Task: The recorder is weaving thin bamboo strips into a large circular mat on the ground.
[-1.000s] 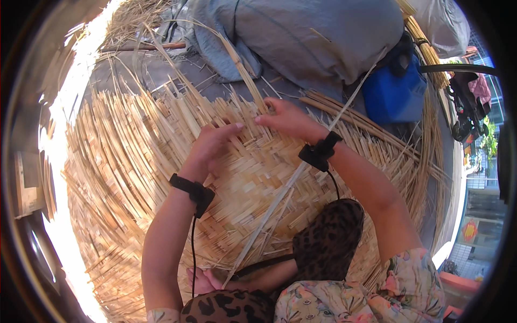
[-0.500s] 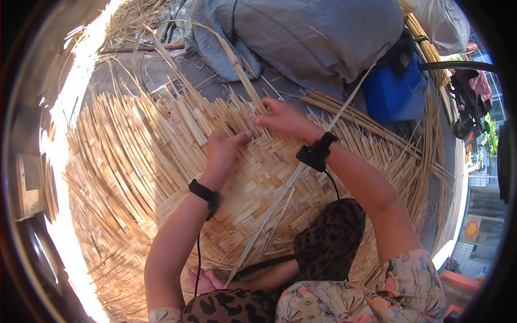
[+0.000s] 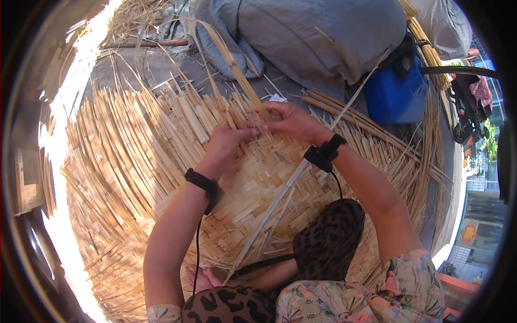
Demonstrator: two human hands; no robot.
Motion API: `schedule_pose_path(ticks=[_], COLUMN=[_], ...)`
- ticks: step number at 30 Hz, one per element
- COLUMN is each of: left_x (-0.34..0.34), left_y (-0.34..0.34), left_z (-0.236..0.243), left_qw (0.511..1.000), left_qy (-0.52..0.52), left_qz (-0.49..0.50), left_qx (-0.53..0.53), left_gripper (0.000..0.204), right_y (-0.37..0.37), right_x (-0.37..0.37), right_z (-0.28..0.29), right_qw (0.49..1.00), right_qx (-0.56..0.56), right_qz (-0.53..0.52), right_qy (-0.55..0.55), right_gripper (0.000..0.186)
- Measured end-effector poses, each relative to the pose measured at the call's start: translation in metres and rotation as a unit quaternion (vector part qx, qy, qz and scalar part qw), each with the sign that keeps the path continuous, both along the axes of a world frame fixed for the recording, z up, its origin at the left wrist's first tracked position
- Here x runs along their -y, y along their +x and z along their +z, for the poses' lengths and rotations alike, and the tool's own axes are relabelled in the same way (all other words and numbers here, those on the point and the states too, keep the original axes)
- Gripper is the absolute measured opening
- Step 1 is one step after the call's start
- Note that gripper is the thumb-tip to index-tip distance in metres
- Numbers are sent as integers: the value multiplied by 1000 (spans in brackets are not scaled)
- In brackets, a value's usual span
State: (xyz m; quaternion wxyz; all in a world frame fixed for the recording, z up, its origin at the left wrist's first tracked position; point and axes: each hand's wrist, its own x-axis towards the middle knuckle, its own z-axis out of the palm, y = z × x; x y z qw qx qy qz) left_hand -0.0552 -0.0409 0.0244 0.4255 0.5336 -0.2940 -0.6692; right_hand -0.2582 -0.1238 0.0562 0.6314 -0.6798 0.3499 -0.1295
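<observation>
A large woven mat of pale, split cane-like strips (image 3: 258, 177) spreads beneath me, its herringbone part in front of my legs and its loose strip ends pointing away. At the far edge of the weave, my right hand (image 3: 295, 121) pinches a long flat strip (image 3: 237, 71) between thumb and fingers. This strip runs up and away, bending over to the left at its far end. Close beside it, my left hand (image 3: 226, 142) is closed at the strip ends, its thumb tip almost meeting the right thumb. What its curled fingers hold is hidden.
A grey stuffed sack (image 3: 323, 37) lies beyond the mat, with a blue container (image 3: 397, 91) to its right. Brown sticks (image 3: 366, 125) lie on the right. A narrow pale strip (image 3: 280, 196) crosses the mat diagonally. Loose straw (image 3: 134, 21) is heaped at far left.
My right hand has shifted slightly down and right, with its fingers now around the long strip. My left hand has moved a little to the right, closer to it.
</observation>
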Motion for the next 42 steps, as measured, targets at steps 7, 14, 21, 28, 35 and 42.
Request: schedule_pose_path(ticks=[7, 14, 21, 28, 35, 42], left_x=[4, -26, -100, -98, -90, -134], left_y=[3, -12, -37, -57, -54, -28], left_z=[-12, -11, -19, -39, -45, -19], left_qw=[999, 932, 812, 702, 710, 807], left_qy=[-1, -176, -336, -335, -289, -314], left_qz=[-30, 305, 71, -191, -270, -144], left_qx=[-18, 82, 472, 599, 583, 479], left_gripper=[30, 55, 67, 84, 89, 51], right_y=[11, 22, 19, 25, 29, -39], right_x=[2, 9, 4, 23, 16, -120], right_z=[3, 19, 27, 29, 23, 92], right_qw=[960, 933, 862, 849, 813, 943], right_qx=[-178, -305, -374, -444, -483, -148], right_qz=[-42, -50, -22, 94, 103, -106], right_qy=[-211, -183, -342, -269, -309, -280], right_gripper=[49, 59, 75, 82, 71, 35])
